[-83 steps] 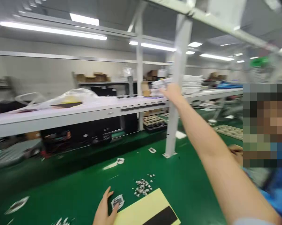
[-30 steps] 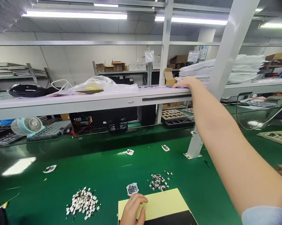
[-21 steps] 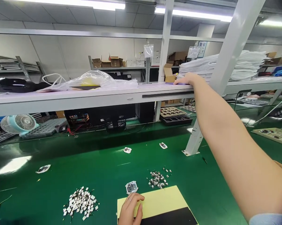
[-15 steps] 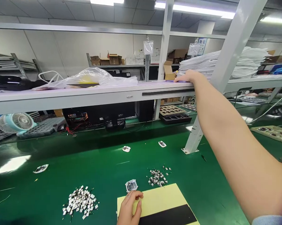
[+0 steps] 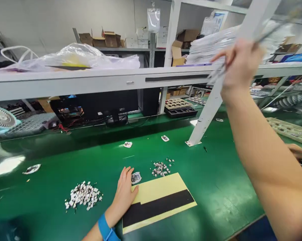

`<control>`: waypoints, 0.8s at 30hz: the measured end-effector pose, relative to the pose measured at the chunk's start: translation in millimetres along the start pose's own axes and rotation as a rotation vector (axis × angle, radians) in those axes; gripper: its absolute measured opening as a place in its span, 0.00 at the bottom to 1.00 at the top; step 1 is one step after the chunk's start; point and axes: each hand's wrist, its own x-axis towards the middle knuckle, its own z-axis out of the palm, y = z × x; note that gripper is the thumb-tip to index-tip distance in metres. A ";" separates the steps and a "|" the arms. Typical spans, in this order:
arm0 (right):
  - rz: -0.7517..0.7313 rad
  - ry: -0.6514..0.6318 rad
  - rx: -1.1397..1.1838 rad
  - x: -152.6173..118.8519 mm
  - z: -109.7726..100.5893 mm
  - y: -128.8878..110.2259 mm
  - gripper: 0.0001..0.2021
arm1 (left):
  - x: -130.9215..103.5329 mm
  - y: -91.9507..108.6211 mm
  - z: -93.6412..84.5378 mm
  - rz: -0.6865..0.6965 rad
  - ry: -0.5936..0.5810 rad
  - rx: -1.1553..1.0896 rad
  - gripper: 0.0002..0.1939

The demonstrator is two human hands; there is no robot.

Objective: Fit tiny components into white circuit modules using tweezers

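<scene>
My left hand (image 5: pixel 124 187) lies open with fingers stretched on the upper left part of a yellow sheet with a black strip (image 5: pixel 161 187). Its fingertips are beside a small white-framed circuit board (image 5: pixel 136 178) at the sheet's far edge. A blue band (image 5: pixel 107 227) circles that wrist. Raised in front of the shelf and the white post, my right hand (image 5: pixel 241 65) is closed round a long thin tool (image 5: pixel 272 31), smeared by motion. Its kind cannot be made out. Small white parts with dark leads form a large pile (image 5: pixel 84 195) at left and a smaller pile (image 5: pixel 161 168) behind the sheet.
More circuit boards (image 5: pixel 165 138) are scattered across the green bench (image 5: pixel 103 160). A slanted white post (image 5: pixel 203 117) rises at right to the shelf (image 5: pixel 90 80), which bears plastic bags. Behind are a monitor (image 5: pixel 110 105) and trays (image 5: pixel 177 103). Another person's hand (image 5: pixel 298 152) is at far right.
My right hand has left the shelf top, moving right and nearer with a thin tool now in it. My left hand has straightened its fingers and lies flatter on the sheet. The view has tilted down.
</scene>
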 end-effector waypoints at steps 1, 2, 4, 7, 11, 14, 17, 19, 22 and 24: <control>0.055 -0.088 0.319 -35.1 -4.7 0.1 0.24 | 1.2 -0.9 0.4 0.007 -0.040 0.017 0.26; 0.097 -0.198 0.405 -72.3 -8.3 1.2 0.22 | 2.1 -1.2 0.8 0.017 -0.085 0.033 0.27; 0.213 -0.566 0.504 -145.2 -11.9 5.3 0.21 | 3.4 -1.4 1.7 0.035 -0.165 0.056 0.27; 0.362 -0.884 0.616 -228.1 -6.7 14.7 0.22 | 4.8 -2.1 2.7 0.034 -0.208 0.068 0.25; 0.846 -0.928 1.024 -278.7 9.7 27.7 0.21 | 5.9 -3.8 3.1 0.023 -0.176 0.056 0.23; 1.089 -0.857 1.169 -291.9 16.7 34.1 0.18 | 6.5 -4.8 3.1 0.011 -0.173 0.032 0.23; 1.169 -0.939 1.169 -299.1 19.4 36.7 0.12 | 5.5 -6.4 3.6 0.000 -0.165 0.001 0.23; 1.151 -1.021 1.146 -304.0 20.9 36.6 0.11 | 4.0 -7.7 4.0 -0.004 -0.152 -0.019 0.23; 1.079 -1.177 1.072 -313.5 22.1 34.7 0.14 | 2.5 -9.0 4.0 -0.001 -0.141 -0.039 0.22; 1.044 -1.277 1.030 -320.2 21.3 33.3 0.15 | 2.5 -9.0 3.4 0.005 -0.147 -0.044 0.21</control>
